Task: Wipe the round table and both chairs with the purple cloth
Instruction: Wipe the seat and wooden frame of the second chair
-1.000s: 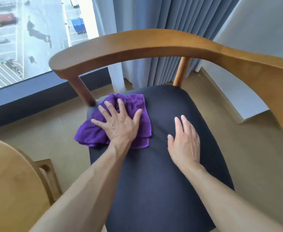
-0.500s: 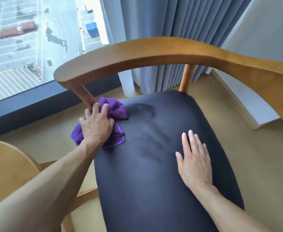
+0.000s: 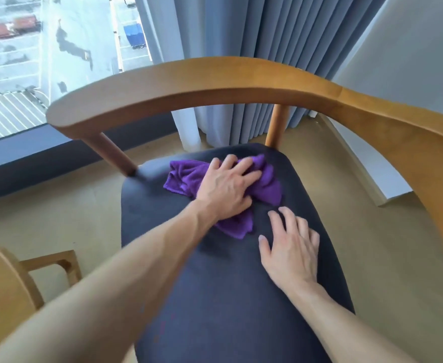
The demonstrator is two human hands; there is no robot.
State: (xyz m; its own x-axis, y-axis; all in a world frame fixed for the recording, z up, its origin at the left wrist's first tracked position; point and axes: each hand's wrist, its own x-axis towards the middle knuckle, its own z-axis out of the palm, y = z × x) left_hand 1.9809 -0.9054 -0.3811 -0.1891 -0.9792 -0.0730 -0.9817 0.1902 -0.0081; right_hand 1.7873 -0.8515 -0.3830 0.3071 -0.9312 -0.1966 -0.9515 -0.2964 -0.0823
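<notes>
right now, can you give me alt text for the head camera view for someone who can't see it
A person's left hand presses a crumpled purple cloth onto the dark seat of a wooden armchair, while the right hand rests flat on the seat beside it. Behind the curved backrest are grey curtains and a window.

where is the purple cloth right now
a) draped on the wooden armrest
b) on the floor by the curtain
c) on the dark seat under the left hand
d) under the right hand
c: the purple cloth lies bunched on the chair seat with the left hand pressing on it; the right hand rests on bare seat.
</notes>
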